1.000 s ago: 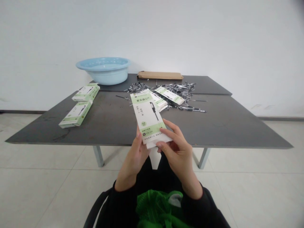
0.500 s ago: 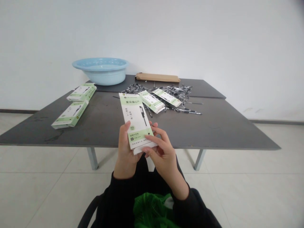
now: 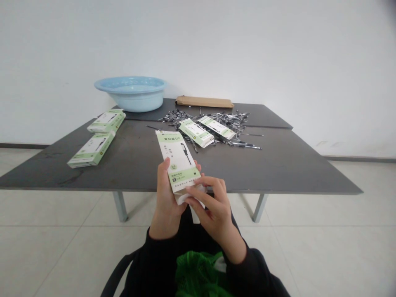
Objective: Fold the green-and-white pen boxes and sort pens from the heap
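Observation:
A white and green pen box (image 3: 177,154) is held out over the table's near edge, its printed face up and its near end tilted down toward me. My left hand (image 3: 167,202) wraps it from the left and below, thumb along the left edge. At the box's near end, my right hand (image 3: 213,204) has its thumb and fingers closed at the end flap. That end gapes, and a white flap hangs below it. Whether the box holds pens cannot be seen.
Loose black and clear pens (image 3: 235,119) lie heaped on the dark table (image 3: 287,169). Two pen boxes (image 3: 196,133) rest on the heap. More pen boxes (image 3: 91,150) lie at the left. Behind stand a blue basin (image 3: 136,99) and a brown cardboard piece (image 3: 204,102).
The pen box has dropped slightly and tips nearer to me. My right fingers have shifted to its near end, where the opening now shows and a flap hangs down.

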`<state>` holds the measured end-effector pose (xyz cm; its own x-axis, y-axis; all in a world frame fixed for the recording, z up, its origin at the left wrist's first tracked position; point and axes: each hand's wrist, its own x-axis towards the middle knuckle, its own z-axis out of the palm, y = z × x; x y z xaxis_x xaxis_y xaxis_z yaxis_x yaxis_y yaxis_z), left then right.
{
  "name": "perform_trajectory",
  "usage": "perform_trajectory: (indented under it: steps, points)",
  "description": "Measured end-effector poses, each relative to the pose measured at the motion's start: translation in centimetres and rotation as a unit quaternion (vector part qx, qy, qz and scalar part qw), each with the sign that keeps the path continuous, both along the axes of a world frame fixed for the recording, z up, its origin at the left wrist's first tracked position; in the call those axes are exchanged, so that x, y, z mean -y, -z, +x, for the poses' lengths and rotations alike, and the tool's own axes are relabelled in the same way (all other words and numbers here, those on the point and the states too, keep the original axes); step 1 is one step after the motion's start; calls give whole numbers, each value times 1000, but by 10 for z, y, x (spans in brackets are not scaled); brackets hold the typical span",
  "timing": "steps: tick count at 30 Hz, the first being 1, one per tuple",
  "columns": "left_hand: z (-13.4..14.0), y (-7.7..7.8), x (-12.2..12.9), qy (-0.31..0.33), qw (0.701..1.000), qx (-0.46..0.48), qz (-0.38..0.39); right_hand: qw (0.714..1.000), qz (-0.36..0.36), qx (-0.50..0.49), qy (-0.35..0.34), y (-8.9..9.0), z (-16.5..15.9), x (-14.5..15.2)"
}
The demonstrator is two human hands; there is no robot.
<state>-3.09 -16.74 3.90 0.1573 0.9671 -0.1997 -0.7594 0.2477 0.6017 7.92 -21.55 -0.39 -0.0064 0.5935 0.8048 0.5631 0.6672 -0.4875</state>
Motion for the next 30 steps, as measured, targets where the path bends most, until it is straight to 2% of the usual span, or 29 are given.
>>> perform_trajectory:
  steps: [5, 12, 20, 27, 30]
  points:
    - [4, 0, 2, -1, 999, 35, -19, 998, 24, -52, 30, 1, -5, 1]
    - [6, 0, 5, 0, 997, 56, -55, 999, 27, -16, 36, 4, -8, 2]
    - [7, 2, 6, -15, 996, 70, -51, 997, 53, -34, 50, 4, -13, 1]
    - [1, 5, 7, 17, 998, 55, -33, 999, 39, -9, -10, 3, -7, -2]
    - [1, 6, 6, 10, 998, 64, -23, 999, 33, 11, -38, 1, -2, -5]
